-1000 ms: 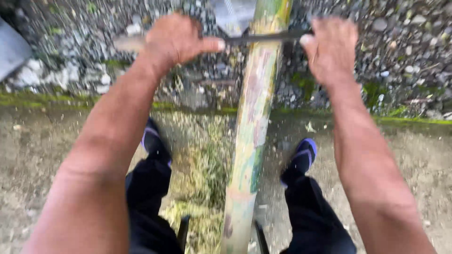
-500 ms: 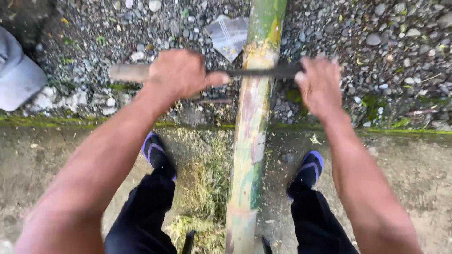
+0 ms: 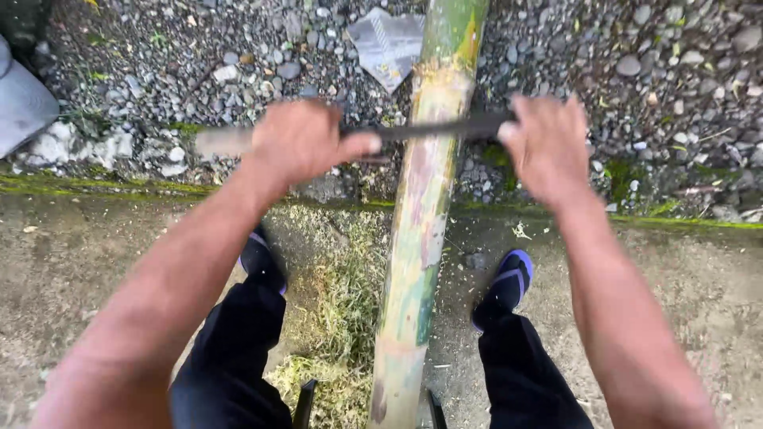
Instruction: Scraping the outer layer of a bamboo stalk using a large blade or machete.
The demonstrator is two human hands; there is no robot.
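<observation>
Green bamboo pole (image 3: pixel 421 230) ran between the person's legs, its skin partly scraped pale. Left hand (image 3: pixel 306 143) was clenched on the knife handle, right hand (image 3: pixel 548 147) closed over the far end of the dark blade (image 3: pixel 433 129) laid across the pole. Shavings (image 3: pixel 342 310) lay below the left hand, gravel (image 3: pixel 636 71) beyond.

Soft even daylight, no hard shadows, slight sheen on the bamboo pole (image 3: pixel 421 230), motion blur on the left hand (image 3: pixel 298 143) and right hand (image 3: pixel 548 147), forearms stretched at the bottom edge, gravel (image 3: pixel 660 87) reasonably sharp.
</observation>
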